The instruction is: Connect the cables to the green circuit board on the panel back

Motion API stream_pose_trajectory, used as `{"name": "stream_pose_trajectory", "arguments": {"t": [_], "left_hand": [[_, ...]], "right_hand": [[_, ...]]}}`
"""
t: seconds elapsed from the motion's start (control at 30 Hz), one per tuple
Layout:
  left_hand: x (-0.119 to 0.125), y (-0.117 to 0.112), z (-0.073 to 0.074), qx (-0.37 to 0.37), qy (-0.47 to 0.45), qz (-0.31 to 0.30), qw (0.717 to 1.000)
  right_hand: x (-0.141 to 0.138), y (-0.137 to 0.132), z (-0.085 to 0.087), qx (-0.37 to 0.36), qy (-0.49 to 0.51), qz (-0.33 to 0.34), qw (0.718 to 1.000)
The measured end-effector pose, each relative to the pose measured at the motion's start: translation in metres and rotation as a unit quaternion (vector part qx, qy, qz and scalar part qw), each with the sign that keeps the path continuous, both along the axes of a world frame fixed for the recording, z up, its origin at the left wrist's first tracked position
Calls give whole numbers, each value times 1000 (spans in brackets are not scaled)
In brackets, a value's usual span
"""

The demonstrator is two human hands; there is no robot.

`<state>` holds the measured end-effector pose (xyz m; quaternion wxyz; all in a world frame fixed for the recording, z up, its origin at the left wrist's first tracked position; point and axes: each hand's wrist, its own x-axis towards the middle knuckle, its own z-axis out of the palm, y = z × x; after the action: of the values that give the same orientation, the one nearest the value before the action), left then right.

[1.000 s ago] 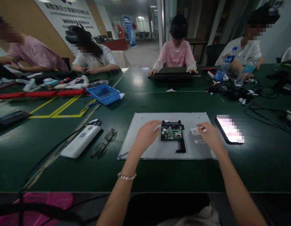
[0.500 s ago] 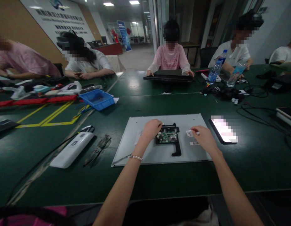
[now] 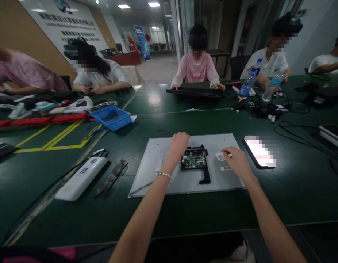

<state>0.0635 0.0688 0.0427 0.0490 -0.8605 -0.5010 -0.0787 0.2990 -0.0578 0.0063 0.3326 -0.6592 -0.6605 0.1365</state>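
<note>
The left hand (image 3: 180,142), a second ago beside the green circuit board (image 3: 195,160), now reaches past its far left corner; the beaded bracelet (image 3: 164,175), earlier short of the pale panel (image 3: 221,179), now is above it.

Beaded bracelet (image 3: 164,175), bare forearms (image 3: 143,219)

Small, round and pale, the beads circled the wrist above the left hand (image 3: 180,141). Below the near edge of the bench (image 3: 212,212), the lap (image 3: 195,250) was dark, with pale fabric (image 3: 241,253) toward its right.

Room lies behind the panel (image 3: 226,179); phone (image 3: 258,155) obstructs right.
</note>
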Motion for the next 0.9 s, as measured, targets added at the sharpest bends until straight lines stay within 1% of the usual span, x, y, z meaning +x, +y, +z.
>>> {"name": "stream_pose_trajectory", "arguments": {"t": [0.1,0.2,0.33,0.4,0.47,0.53,0.6,0.63,0.7,0.77,0.9], "left_hand": [[2,2,-1,-11,9,-6,1000],[-6,0,4,-18,8,-5,1000],[-32,-12,13,-20,-12,6,1000],[-51,-23,14,-31,-31,22,999],[-70,-38,10,-55,-28,49,997],[-87,-52,2,-77,-8,80,994],[-100,-64,-8,-77,5,95,992],[-105,-68,-13,-65,4,100,993],[-112,-71,-22,-37,-5,105,994],[-115,-70,-28,-24,-20,112,993],[-117,-65,-31,-30,-64,111,991]], "right_hand": [[1,1,-2,-10,-7,2,1000],[2,2,-4,-9,-7,7,1000],[4,2,-7,-5,4,1,1000],[5,2,-9,-11,7,1,1000],[5,1,-10,-20,5,6,1000],[4,-1,-10,-31,-2,12,999],[4,-2,-11,-42,-5,18,999],[3,-2,-11,-46,-3,22,999],[3,-2,-11,-51,7,32,998],[3,-1,-12,-52,16,36,998],[4,0,-13,-45,10,25,999]]}}
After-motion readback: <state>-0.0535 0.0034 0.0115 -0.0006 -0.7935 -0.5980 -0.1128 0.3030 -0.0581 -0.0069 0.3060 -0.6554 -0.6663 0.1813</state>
